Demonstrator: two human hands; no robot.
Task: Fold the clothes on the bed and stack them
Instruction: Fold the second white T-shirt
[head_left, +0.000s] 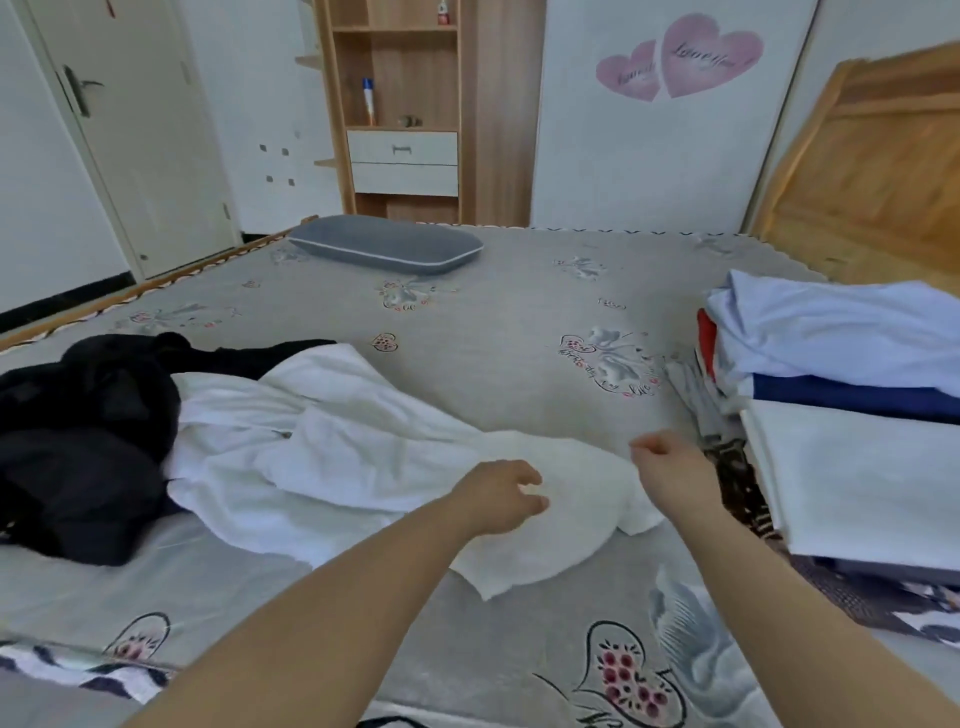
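Observation:
A crumpled white garment (332, 457) lies spread across the middle of the grey patterned bed (519, 322). My left hand (501, 493) hovers over its near right part, fingers loosely curled, holding nothing I can see. Just to the right, my right hand (670, 460) is at the garment's right edge with thumb and fingers curled; whether it pinches the cloth is unclear. A heap of black clothes (78, 441) lies at the left, partly under the white garment. At the right stands a stack of folded clothes (852, 415), white, blue and light blue.
A grey pillow (387, 244) lies at the far side of the bed. A wooden shelf unit (405, 109) and a door (135, 130) stand behind. A wooden headboard (883, 166) rises at the far right. Patterned cloth (743, 483) lies beside the stack.

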